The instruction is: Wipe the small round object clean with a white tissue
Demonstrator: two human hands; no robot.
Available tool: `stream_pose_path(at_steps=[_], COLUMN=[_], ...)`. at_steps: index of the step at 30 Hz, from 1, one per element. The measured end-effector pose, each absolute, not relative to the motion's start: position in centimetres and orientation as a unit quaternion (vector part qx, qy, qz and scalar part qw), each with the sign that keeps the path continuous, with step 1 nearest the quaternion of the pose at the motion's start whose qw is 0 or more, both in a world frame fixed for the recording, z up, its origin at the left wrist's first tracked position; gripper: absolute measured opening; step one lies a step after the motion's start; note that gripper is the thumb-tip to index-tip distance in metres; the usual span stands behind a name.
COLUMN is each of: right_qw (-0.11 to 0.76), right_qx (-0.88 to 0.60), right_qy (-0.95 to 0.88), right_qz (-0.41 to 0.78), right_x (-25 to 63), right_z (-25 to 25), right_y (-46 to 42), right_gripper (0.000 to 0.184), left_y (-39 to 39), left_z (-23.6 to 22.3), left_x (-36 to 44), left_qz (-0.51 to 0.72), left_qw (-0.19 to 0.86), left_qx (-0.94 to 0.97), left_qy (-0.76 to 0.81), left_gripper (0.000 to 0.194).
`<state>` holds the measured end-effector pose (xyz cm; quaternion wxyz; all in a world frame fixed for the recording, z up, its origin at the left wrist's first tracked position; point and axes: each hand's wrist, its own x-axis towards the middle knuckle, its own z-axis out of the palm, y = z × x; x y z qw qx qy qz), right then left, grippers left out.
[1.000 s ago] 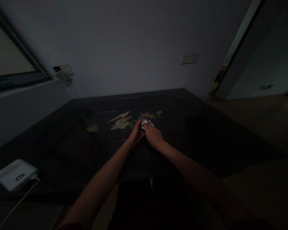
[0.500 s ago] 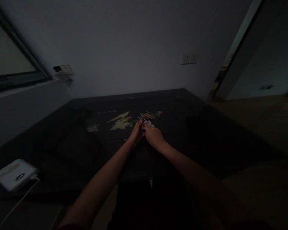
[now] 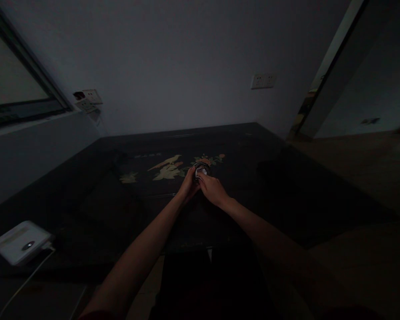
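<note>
In the dim head view my left hand point(image 3: 188, 184) is closed around the side of a small round object point(image 3: 206, 166) with a dark, shiny rim. Its exact kind is too dark to make out. My right hand point(image 3: 214, 190) pinches a crumpled white tissue point(image 3: 201, 172), pressed into or against the round object's opening. Both hands meet above the dark table point(image 3: 240, 186), near its printed bird-and-flower picture point(image 3: 168, 171). The fingertips and the underside of the object are partly hidden.
A white box-shaped device point(image 3: 22, 242) with a white cable point(image 3: 26, 282) sits at the table's left front. Wall sockets point(image 3: 263, 81) are on the wall behind, with more sockets point(image 3: 91, 96) at left. A window point(image 3: 15, 71) is at upper left and a doorway point(image 3: 316, 89) at right.
The right hand has shifted slightly with the tissue, and less of the tissue shows. More of the round object's dark rim shows. My left hand stays nearly in place.
</note>
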<state>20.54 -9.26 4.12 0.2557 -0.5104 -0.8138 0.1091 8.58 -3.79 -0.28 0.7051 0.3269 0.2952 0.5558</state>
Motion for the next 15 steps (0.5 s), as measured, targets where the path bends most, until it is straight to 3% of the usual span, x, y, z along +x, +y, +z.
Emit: stream_pose_path(at_steps=[10,15], right_qw=[0.165,0.172], right_qx=[-0.558,-0.554], right_qy=[-0.813,-0.814], right_qz=[0.012,-0.031], right_x=[19.99,19.88], right_z=[4.82,4.37], right_y=[-10.03,-10.04], right_gripper=[0.035,0.037], left_y=[-4.11,-4.12], left_z=[0.48,0.47], left_x=[9.10,9.16], left_qz=[0.552,0.555], left_qw=[0.711,0.711], left_qx=[0.311,0.319], left_qy=[0.305,0.290], left_gripper=[0.038,0.035])
